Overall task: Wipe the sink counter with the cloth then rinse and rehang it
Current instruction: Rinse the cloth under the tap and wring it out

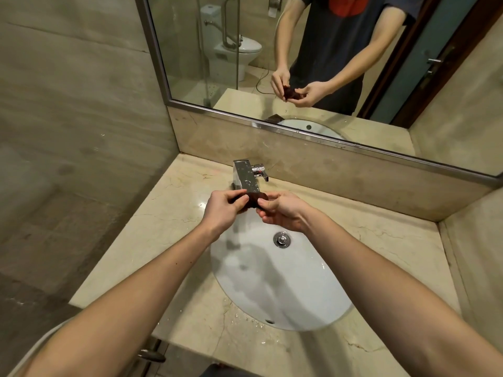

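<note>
A small dark brown cloth (64,201) is bunched between both hands, just under the tip of the chrome faucet (245,176). My left hand (221,210) pinches its left end and my right hand (283,213) grips its right end. Both hands hover over the back of the white oval sink (272,281). No water stream is visible from the spout. The beige marble counter (174,213) surrounds the basin, with water droplets near its front rim.
The drain plug (282,238) sits in the basin. A mirror (299,63) above the backsplash reflects the person, the cloth and a toilet. A tiled wall stands on the left and a side wall on the right. A metal handle (152,355) shows below the counter's front edge.
</note>
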